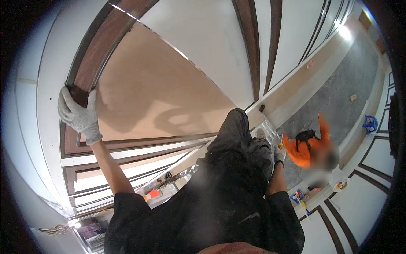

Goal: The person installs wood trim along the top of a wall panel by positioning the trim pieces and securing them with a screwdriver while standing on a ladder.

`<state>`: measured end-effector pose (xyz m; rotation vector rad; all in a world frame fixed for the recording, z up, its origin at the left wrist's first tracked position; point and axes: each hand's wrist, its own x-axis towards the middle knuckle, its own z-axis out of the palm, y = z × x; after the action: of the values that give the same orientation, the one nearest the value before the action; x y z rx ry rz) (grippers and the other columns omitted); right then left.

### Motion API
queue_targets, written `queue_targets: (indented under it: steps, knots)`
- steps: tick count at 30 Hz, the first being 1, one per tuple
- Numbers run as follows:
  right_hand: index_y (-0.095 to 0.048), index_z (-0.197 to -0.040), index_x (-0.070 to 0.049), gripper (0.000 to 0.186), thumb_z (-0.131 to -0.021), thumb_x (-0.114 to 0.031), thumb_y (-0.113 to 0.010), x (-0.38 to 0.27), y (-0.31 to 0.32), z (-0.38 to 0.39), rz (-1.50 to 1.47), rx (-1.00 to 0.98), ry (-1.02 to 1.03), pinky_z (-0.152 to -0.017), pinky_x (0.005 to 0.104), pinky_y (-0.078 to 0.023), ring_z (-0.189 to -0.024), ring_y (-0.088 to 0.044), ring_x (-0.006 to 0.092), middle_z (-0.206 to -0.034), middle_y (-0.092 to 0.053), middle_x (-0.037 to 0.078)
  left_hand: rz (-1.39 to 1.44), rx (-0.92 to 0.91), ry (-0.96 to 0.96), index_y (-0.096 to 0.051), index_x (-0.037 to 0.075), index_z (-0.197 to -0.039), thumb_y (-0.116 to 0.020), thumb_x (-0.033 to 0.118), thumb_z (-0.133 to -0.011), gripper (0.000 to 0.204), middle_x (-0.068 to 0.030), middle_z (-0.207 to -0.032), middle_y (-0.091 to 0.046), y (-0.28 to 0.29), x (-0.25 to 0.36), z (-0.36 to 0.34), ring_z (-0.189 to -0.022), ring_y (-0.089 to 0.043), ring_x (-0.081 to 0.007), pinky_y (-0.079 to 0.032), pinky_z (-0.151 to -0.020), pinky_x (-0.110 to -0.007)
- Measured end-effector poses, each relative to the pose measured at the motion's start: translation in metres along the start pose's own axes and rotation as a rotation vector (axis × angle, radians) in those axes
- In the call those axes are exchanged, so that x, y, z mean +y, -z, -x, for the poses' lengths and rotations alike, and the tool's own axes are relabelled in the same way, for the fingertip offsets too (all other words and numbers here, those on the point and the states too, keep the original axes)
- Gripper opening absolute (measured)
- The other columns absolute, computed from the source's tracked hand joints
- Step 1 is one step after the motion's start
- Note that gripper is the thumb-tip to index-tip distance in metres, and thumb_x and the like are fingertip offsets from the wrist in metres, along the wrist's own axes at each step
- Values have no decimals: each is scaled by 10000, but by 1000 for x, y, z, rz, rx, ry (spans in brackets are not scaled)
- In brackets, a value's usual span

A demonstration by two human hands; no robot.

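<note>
My left hand (78, 111), in a grey knit glove, is closed round a dark brown moulding strip (99, 51) on the wall. The strip frames a tan panel (160, 89), which carries shadows. A thin shiny line runs slantwise between this panel and a white panel (194, 29). Low beside my right thigh is my right hand (279, 157), also gloved and with a dark band at the wrist. It is closed on what looks like a screwdriver (280, 145) with a red and yellow handle and thin shaft. Its fingers are small and partly hidden.
Metal ladder parts (266, 128) show beside my knee. Below on the right, a person in an orange shirt (298, 153) is on the grey floor (338, 80). A blue stool (370, 124) and blue-and-yellow items (299, 198) stand near. An orange object (153, 194) lies left of me.
</note>
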<state>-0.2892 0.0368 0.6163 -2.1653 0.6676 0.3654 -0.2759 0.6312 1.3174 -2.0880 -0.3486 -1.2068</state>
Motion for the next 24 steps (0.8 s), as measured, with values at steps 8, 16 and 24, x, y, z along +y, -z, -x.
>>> queue_targets:
  steps: [8,16,24]
  knots:
    - [-728,-977,-12,450,-863,-447,-702,-23,21,19,80,-87,-56,-780,460,-513,-864,-709,362,-898,-729,210,-80,48,-164,-484,146,-1493,-746,710,-772,953,-138,-1438,-501,-5,-3,5,-1309,-490,-354,-399,-1102,-544]
    - [-708,-880,-9,402,-824,-407,-732,-4,1,-21,16,-49,-29,-641,432,-510,-674,-688,262,-721,-686,121,-43,66,-233,-459,82,-1500,-834,632,-739,1011,-156,-1391,-521,-15,-8,-3,-1266,-490,-352,-405,-1064,-520]
    - [-709,-888,-18,400,-813,-409,-746,-7,7,-6,57,81,-13,-634,421,-517,-671,-688,267,-715,-684,122,32,182,-257,-466,96,-1500,-878,599,-705,1028,-160,-1387,-551,-29,-13,1,-1255,-517,-348,-387,-1055,-525]
